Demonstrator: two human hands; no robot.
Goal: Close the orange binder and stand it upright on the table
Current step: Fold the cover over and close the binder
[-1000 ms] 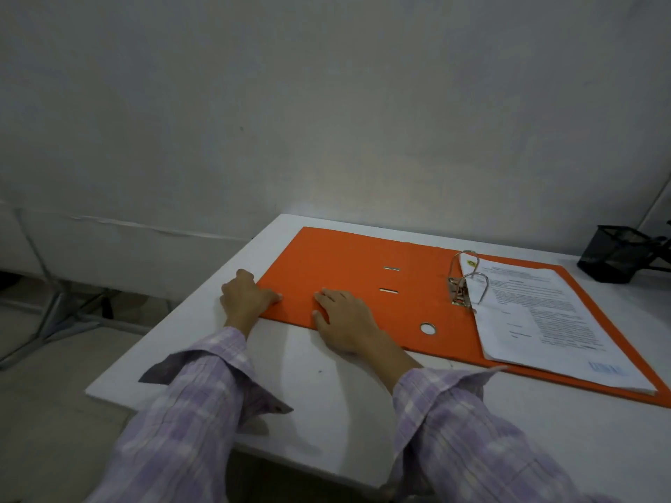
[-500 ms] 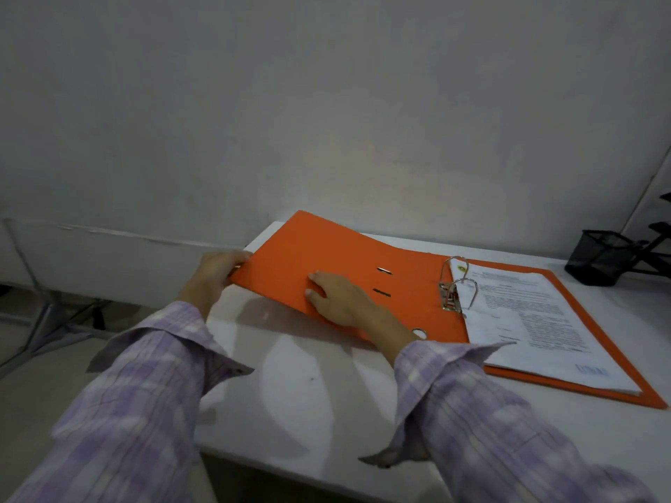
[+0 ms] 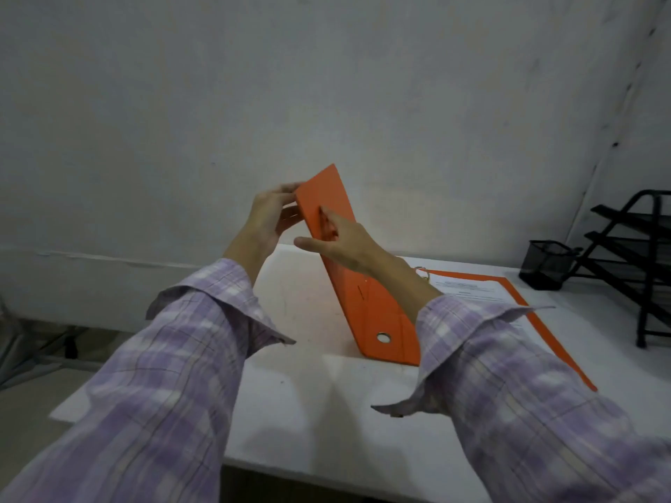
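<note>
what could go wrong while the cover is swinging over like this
1. The paper stack lies loose on the back cover; if the metal rings are not shut, sheets may buckle or catch as the front cover comes down.
2. The left hand only pinches the cover's top edge and the right hand rests flat on it, so it could slip and slam.
3. The mesh pen cup stands close behind, and could be knocked when the binder is stood up.

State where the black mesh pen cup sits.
The pen cup stands at the table's far right, beside the black wire rack.
</note>
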